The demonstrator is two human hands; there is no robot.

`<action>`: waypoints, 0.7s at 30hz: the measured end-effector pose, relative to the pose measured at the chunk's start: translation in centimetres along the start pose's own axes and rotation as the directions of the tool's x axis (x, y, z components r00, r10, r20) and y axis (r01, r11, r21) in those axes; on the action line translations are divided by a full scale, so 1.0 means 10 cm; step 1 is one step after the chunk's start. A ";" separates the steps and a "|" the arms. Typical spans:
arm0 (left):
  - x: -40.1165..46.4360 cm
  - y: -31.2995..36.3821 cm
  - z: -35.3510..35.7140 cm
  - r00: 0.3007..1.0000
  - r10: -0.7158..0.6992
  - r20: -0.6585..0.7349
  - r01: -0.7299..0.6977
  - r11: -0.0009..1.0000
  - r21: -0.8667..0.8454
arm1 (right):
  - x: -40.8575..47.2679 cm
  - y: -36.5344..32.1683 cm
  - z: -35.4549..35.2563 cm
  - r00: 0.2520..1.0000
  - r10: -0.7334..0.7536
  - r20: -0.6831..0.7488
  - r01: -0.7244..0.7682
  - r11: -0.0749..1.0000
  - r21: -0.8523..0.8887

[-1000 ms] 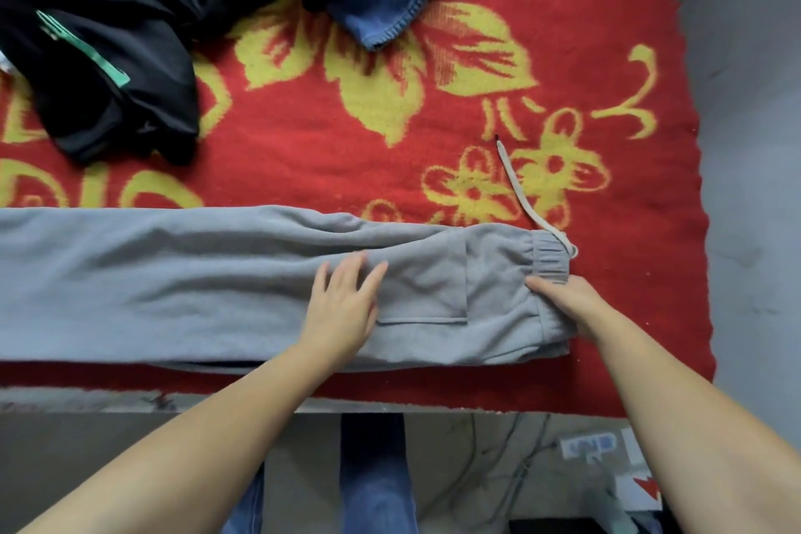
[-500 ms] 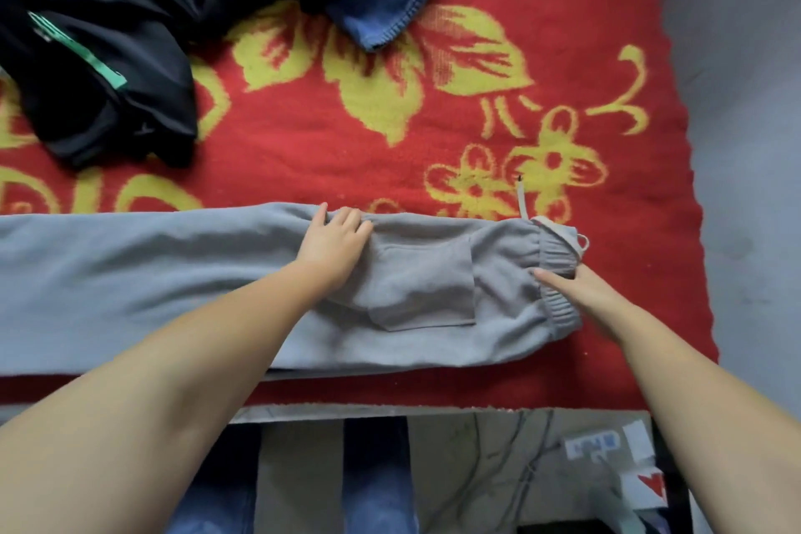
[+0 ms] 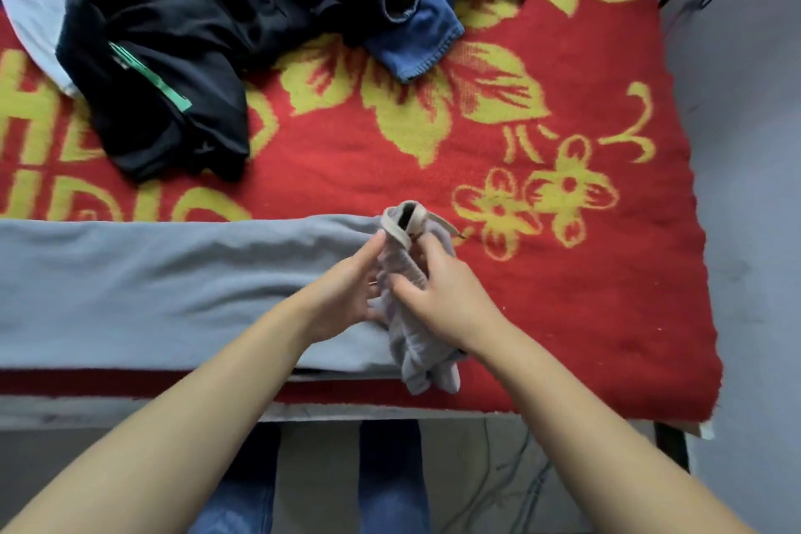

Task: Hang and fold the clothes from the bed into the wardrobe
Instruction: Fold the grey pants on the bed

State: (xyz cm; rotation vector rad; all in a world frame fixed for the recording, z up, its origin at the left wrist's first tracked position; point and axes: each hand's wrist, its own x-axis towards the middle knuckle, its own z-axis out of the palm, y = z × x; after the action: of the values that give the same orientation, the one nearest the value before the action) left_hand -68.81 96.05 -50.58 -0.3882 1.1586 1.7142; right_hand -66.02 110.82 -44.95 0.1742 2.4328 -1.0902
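Note:
Grey sweatpants (image 3: pixel 151 286) lie flat along the near edge of the bed, legs running off to the left. Their waistband end is lifted and bunched upright between my hands. My left hand (image 3: pixel 351 286) presses against the bunched waistband from the left. My right hand (image 3: pixel 442 295) grips it from the right, fingers wrapped around the cloth. A pale drawstring (image 3: pixel 437 223) sticks out at the top of the bunch. The bed's red blanket with yellow flowers (image 3: pixel 542 100) lies under everything.
A black garment with a green stripe (image 3: pixel 173 56) and blue jeans (image 3: pixel 416 30) are piled at the far side of the bed, with pale clothes (image 3: pixel 34 13) at the far left. A grey wall (image 3: pixel 745 143) borders the bed on the right. The floor shows below.
The waistband end, flat on the bed before, is now lifted and bunched. My left hand slid right to it and my right hand closed around it.

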 end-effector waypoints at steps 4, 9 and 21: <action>-0.33 -0.03 -0.63 0.976 0.106 -0.188 -0.108 0.994 -0.001 | 0.11 -0.36 0.96 0.987 0.001 0.158 -0.025 0.989 0.147; -0.31 -0.36 -1.50 0.743 0.127 -0.657 0.048 0.969 0.241 | 0.20 -0.12 1.31 0.946 0.068 0.318 -0.088 0.995 0.048; 0.04 -0.47 -1.49 0.749 0.184 -0.637 0.198 0.855 0.479 | 0.36 0.93 0.92 0.826 0.531 0.187 -0.555 0.712 0.431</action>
State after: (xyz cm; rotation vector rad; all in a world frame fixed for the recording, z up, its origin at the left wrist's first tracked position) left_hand -68.70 84.11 -60.61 -0.6908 2.0857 1.1716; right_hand -63.16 110.12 -58.14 0.9503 1.8204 -1.3380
